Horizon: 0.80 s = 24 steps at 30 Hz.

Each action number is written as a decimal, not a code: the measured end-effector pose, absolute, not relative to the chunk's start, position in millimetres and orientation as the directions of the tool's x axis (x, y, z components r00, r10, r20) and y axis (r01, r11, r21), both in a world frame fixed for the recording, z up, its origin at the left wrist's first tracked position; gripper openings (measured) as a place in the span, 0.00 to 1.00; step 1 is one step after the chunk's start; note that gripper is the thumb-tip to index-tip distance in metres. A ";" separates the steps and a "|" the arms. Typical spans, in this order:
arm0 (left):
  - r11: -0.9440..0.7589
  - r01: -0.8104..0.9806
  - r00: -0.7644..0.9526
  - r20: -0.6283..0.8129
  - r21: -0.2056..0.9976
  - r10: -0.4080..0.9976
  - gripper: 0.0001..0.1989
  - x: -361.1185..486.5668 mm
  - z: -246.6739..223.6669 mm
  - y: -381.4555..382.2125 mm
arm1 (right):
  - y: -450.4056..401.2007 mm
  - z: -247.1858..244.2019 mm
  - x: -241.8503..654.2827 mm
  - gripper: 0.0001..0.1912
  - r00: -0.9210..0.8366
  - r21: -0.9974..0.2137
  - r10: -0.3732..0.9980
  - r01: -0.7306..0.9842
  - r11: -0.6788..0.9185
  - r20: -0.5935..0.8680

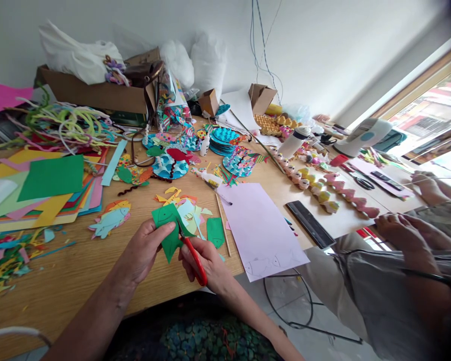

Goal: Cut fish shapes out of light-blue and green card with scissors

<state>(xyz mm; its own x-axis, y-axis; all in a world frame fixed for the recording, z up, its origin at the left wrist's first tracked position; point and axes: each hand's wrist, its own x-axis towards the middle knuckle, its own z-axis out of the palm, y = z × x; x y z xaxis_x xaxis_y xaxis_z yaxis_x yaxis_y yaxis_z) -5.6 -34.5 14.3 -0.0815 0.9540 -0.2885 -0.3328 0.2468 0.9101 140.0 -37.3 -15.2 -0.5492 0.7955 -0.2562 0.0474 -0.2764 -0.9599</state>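
My left hand (145, 245) pinches the left edge of a green sheet of paper (164, 216) with fish outlines drawn on it. Red-handled scissors (196, 260) are gripped in my right hand (206, 263), their blades at the paper, where a strip curls off to the right. Just beyond lies a pile of paper scraps (186, 210) in orange, pale blue and green. Beside it is another green piece of paper (215, 232). Cut-out paper fish (113, 220) in light blue and orange lie stacked to the left of my left hand.
A lilac sheet (265, 225) with pencilled fish, a thin wooden stick (223, 225) and a black case (310, 224) lie to the right. Coloured paper (52, 175) and pipe cleaners (71, 125) cover the left. Decorated blue discs (169, 165) stand behind. Another person's hands (406, 230) are at far right.
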 end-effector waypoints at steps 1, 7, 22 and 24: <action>0.246 -0.335 -0.080 -0.288 0.910 0.954 0.08 -5.6 14.0 -34.4 | -37.3 -14.7 139.7 0.23 -0.548 -0.959 0.796 0.044 -0.281 -0.258; 0.239 -0.339 -0.054 -0.273 0.910 0.961 0.07 -7.4 11.6 -33.9 | -37.4 -12.9 139.3 0.24 -0.547 -0.957 0.795 0.042 -0.287 -0.262; 0.257 -0.369 -0.073 -0.303 0.893 0.950 0.10 -10.5 6.9 -34.0 | -37.3 -24.0 141.4 0.20 -0.546 -0.957 0.796 0.032 -0.290 -0.259; 0.233 -0.368 -0.103 -0.288 0.900 0.952 0.10 -10.7 5.7 -34.6 | -37.0 -24.6 141.5 0.18 -0.550 -0.959 0.796 0.036 -0.280 -0.253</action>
<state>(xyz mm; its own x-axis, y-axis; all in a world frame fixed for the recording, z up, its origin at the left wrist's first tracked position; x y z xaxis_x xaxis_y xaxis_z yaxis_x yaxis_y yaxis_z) -10.7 -34.6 5.7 -0.1034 0.9520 -0.2881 -0.3678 0.2325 0.9004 141.5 -37.0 -24.6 -0.5496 0.7961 -0.2532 0.0361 -0.2802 -0.9593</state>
